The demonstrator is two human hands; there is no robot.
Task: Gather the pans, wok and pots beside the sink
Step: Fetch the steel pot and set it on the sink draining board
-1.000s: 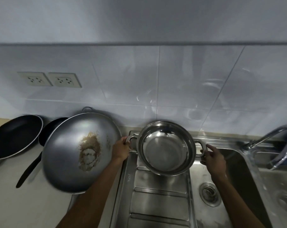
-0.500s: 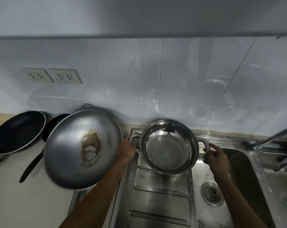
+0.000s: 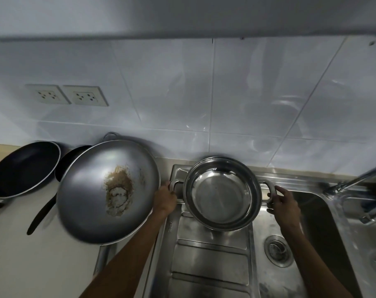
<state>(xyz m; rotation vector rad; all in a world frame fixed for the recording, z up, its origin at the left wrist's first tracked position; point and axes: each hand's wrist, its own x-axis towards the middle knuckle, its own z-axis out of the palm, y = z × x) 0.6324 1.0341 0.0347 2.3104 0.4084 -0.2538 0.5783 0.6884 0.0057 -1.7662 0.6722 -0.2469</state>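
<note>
A shiny steel pot [image 3: 221,191] with two loop handles leans tilted at the back of the sink's drainboard [image 3: 210,254]. My left hand [image 3: 164,197] grips its left handle, and my right hand [image 3: 282,203] has its fingers on the right handle. Left of the pot, a large grey wok [image 3: 106,190] with a brown burnt patch leans against the tiled wall. Behind the wok stands a small dark pan [image 3: 69,160] with a long black handle. A bigger black frying pan [image 3: 23,167] leans at the far left.
The sink basin [image 3: 324,233] with its drain lies right of the drainboard. A steel tap [image 3: 355,183] reaches in from the right. Two wall sockets [image 3: 66,95] sit above the pans. Pale countertop [image 3: 21,254] spreads at the lower left.
The pot has stayed in place between both hands. The view has shifted slightly, and my right fingers have loosened a little on the handle.
</note>
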